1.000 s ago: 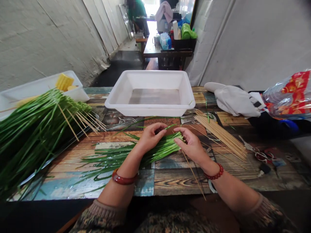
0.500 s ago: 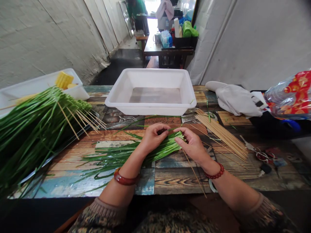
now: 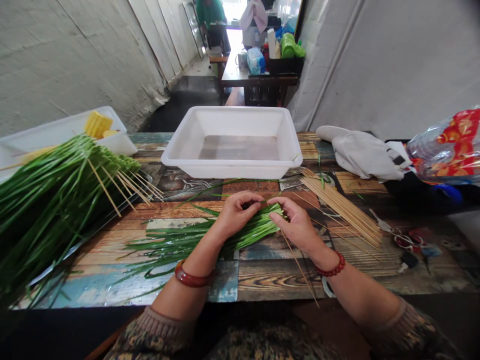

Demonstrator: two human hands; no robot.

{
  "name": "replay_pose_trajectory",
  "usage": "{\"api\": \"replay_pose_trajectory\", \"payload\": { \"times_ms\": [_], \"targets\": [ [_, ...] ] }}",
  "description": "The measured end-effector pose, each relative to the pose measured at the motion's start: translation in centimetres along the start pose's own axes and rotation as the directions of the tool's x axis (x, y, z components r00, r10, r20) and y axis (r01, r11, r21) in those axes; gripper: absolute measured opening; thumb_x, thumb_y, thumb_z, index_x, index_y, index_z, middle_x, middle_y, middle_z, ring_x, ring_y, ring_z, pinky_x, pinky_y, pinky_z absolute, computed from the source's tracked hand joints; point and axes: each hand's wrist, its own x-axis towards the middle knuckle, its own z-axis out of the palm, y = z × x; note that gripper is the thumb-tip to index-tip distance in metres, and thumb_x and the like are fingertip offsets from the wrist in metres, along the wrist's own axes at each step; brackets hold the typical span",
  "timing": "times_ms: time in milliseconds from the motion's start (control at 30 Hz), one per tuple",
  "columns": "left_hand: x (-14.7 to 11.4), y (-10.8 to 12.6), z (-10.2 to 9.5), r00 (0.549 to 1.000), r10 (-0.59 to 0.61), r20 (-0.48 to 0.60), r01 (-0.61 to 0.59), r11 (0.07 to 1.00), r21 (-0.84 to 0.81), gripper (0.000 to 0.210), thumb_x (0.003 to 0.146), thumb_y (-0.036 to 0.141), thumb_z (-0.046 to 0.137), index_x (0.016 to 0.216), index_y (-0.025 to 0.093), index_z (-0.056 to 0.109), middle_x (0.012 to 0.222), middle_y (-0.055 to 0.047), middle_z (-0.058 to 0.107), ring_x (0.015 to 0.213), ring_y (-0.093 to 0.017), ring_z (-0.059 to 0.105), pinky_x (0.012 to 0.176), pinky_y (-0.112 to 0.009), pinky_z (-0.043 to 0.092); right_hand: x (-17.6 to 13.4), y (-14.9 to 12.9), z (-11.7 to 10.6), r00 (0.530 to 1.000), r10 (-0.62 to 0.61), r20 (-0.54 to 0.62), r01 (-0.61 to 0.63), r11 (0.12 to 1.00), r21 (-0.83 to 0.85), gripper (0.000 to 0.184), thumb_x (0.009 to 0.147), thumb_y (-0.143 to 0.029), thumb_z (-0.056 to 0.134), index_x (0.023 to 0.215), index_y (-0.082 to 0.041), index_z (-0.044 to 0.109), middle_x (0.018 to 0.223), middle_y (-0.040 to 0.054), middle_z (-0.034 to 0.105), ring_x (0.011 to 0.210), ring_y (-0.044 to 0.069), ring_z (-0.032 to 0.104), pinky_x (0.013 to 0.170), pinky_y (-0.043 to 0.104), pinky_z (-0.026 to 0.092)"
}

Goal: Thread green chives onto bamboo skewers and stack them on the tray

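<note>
A bunch of green garlic chives [image 3: 176, 245] lies on the wooden-patterned table, its pale cut ends toward the right. My left hand [image 3: 238, 215] rests over the bunch, thumb and fingers pinched together on a chive strand. At the cut ends, my right hand [image 3: 296, 225] has its thumb and forefinger closed around the chives. From under that hand a thin bamboo skewer [image 3: 300, 267] slants down toward the table's front edge; where its upper end goes is hidden. Loose bamboo skewers [image 3: 341, 207] lie in a pile to the right.
A white plastic tub [image 3: 232, 170] stands beyond my hands. At left, skewered chives [image 3: 48, 185] are heaped on a metal tray beside a white container [image 3: 122, 140] with corn pieces [image 3: 98, 124]. A pale cap [image 3: 365, 155], keys [image 3: 407, 242] and a red-printed plastic bag [image 3: 450, 150] lie at right.
Both hands keep nearly the same pose on the chives. The view has shifted very slightly; nothing else has visibly moved.
</note>
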Motion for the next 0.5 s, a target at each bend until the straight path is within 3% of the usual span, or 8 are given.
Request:
{"api": "replay_pose_trajectory", "payload": {
  "times_ms": [500],
  "targets": [
    [0.01,0.17,-0.04,1.000,0.012,0.018,-0.012,1.000,0.015,0.013,0.082,0.018,0.061,0.086,0.016,0.074,0.083,-0.005,0.073,0.076,-0.015,0.066,0.073,-0.026,0.050,0.16,0.49,-0.12,0.999,-0.039,0.003,0.039,0.999,-0.036,0.024,0.082,-0.026,0.060,0.106,-0.021,0.063,0.082,0.0006,0.064,0.068,0.014,0.059,0.063,0.025,0.050]
  ]
}}
